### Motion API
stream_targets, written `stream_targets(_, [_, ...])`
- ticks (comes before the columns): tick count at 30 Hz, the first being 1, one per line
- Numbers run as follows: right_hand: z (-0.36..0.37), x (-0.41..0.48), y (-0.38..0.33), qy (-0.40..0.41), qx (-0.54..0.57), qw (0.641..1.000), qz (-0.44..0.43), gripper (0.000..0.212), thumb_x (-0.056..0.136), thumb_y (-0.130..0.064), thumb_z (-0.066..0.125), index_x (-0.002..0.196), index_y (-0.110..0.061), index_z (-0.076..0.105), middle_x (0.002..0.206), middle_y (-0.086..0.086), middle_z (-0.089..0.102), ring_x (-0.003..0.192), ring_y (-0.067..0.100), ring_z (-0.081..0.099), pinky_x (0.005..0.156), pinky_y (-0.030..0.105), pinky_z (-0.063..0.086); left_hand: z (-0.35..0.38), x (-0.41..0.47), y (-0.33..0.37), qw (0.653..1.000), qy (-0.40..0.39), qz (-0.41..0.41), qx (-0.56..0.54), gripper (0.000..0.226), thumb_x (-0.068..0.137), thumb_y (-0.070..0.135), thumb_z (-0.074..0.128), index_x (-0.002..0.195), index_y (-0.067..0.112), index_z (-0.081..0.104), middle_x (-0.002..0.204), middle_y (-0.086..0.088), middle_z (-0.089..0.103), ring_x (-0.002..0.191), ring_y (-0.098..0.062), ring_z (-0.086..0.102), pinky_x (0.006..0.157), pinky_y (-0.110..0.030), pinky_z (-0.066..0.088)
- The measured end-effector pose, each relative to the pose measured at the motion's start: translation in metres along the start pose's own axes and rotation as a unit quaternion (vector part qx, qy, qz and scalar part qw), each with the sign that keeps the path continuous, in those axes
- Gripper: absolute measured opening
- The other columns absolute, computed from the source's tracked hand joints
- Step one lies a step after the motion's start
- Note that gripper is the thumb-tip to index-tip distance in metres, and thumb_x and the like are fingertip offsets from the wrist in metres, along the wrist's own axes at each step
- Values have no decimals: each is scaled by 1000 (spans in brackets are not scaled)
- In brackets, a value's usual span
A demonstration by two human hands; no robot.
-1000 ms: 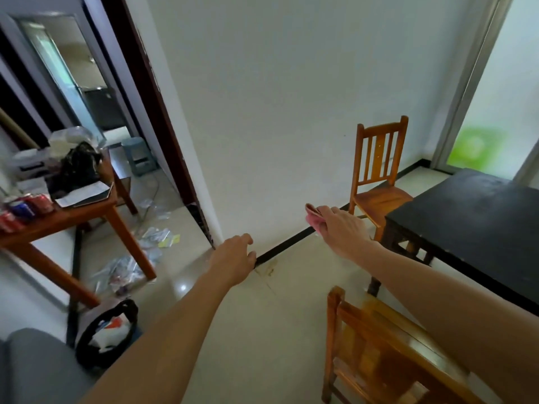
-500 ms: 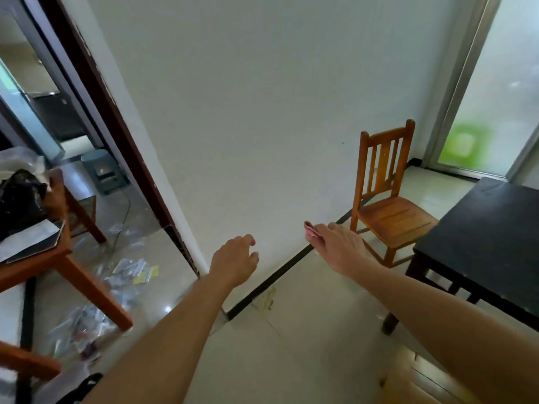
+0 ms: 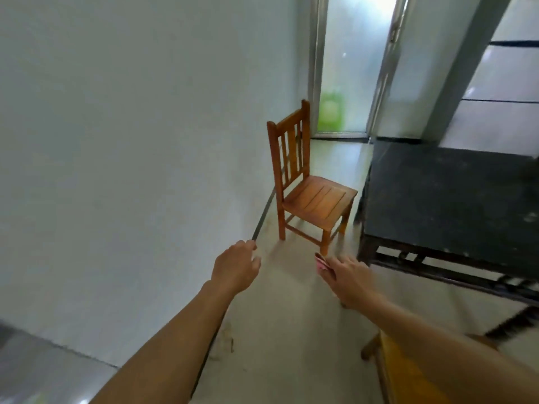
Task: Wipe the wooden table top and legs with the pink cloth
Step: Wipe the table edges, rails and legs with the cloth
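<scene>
My right hand (image 3: 351, 277) is stretched forward over the floor, closed around the pink cloth (image 3: 321, 263), of which only a small folded edge shows past the fingers. The dark wooden table (image 3: 449, 199) stands just right of that hand, its near corner and leg (image 3: 364, 252) a short way from my knuckles. My left hand (image 3: 236, 268) hangs in the air to the left, fingers loosely curled with nothing in them. The cluttered orange-brown table from a moment ago is out of view.
A small orange wooden chair (image 3: 309, 182) stands against the white wall, just left of the dark table. A second wooden chair (image 3: 408, 371) shows at the bottom right under my forearm. A frosted glass door (image 3: 344, 65) lies ahead. Pale tiled floor runs between wall and table.
The view has swung to the right: the doorway and cluttered orange table have left the frame, and the chair and dark table are now ahead. Both hands keep their pose, the right still holding the cloth.
</scene>
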State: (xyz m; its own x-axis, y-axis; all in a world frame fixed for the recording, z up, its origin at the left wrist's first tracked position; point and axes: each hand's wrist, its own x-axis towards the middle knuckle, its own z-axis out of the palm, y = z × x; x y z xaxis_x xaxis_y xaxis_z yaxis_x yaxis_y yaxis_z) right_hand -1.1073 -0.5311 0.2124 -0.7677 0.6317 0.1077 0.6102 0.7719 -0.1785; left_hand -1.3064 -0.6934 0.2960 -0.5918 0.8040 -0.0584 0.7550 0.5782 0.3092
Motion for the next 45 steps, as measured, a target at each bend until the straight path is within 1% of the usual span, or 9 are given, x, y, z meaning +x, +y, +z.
stream_targets(3, [13, 0, 33, -23, 9, 996, 85, 41, 100, -53, 34, 122, -28, 58, 91, -11, 51, 73, 6, 45, 59, 18, 31, 19, 54, 26, 998, -19, 63, -23, 34, 96, 34, 51, 126, 18, 55, 123, -1, 61, 105, -19, 61, 89, -33, 51])
stream_targets(10, [73, 30, 98, -49, 41, 965, 255, 36, 100, -48, 38, 119, -25, 59, 88, -10, 49, 76, 5, 47, 66, 19, 40, 75, 167, 79, 977, -105, 184, -10, 34, 96, 34, 52, 126, 19, 54, 124, 1, 59, 109, -17, 58, 92, -34, 49])
stream_targets(15, [107, 62, 117, -118, 38, 939, 320, 41, 101, -49, 33, 127, -28, 56, 107, -5, 58, 95, 13, 53, 79, 27, 44, 99, 246, 94, 958, -162, 237, 23, 34, 96, 32, 51, 128, 20, 54, 128, 1, 58, 114, -18, 57, 95, -36, 49])
stream_targets(22, [132, 84, 137, -84, 84, 901, 417, 38, 102, -48, 32, 131, -34, 53, 98, -9, 52, 89, 10, 49, 74, 26, 36, 159, 334, 132, 918, -206, 337, 48, 31, 97, 31, 48, 125, 19, 54, 118, 2, 58, 109, -18, 57, 90, -33, 49])
stream_targets(27, [183, 91, 151, -70, 117, 844, 519, 31, 102, -45, 36, 118, -32, 59, 98, -5, 60, 88, 13, 56, 76, 28, 46, 236, 381, 159, 886, -190, 421, 42, 33, 98, 34, 45, 127, 20, 50, 122, 0, 53, 111, -15, 50, 92, -29, 43])
stream_targets(31, [255, 100, 164, 19, 143, 794, 590, 35, 98, -56, 41, 107, -33, 65, 84, -12, 63, 73, 7, 60, 67, 30, 55, 304, 417, 163, 852, -165, 496, 2, 48, 99, 41, 37, 141, 18, 40, 145, -6, 41, 135, -23, 36, 111, -42, 34])
stream_targets(34, [308, 114, 182, 92, 142, 771, 614, 44, 92, -64, 41, 105, -32, 68, 82, -9, 64, 67, 10, 61, 60, 33, 56, 356, 441, 162, 823, -95, 559, -32, 55, 98, 47, 33, 144, 18, 36, 152, -9, 32, 142, -27, 25, 115, -43, 24])
stream_targets(38, [375, 132, 216, 194, 139, 750, 617, 35, 95, -47, 52, 116, -24, 67, 94, -5, 57, 76, 14, 57, 65, 29, 50, 425, 463, 166, 769, 16, 632, -98, 57, 98, 52, 28, 144, 18, 37, 154, -11, 28, 145, -29, 18, 118, -48, 18])
stream_targets(45, [434, 158, 244, 477, 94, 741, 463, 31, 93, -37, 57, 114, -17, 68, 91, -15, 56, 78, 10, 57, 63, 38, 53, 497, 486, 197, 667, 190, 661, -288, 45, 99, 46, 30, 128, 13, 40, 136, -23, 45, 136, -38, 32, 113, -52, 25])
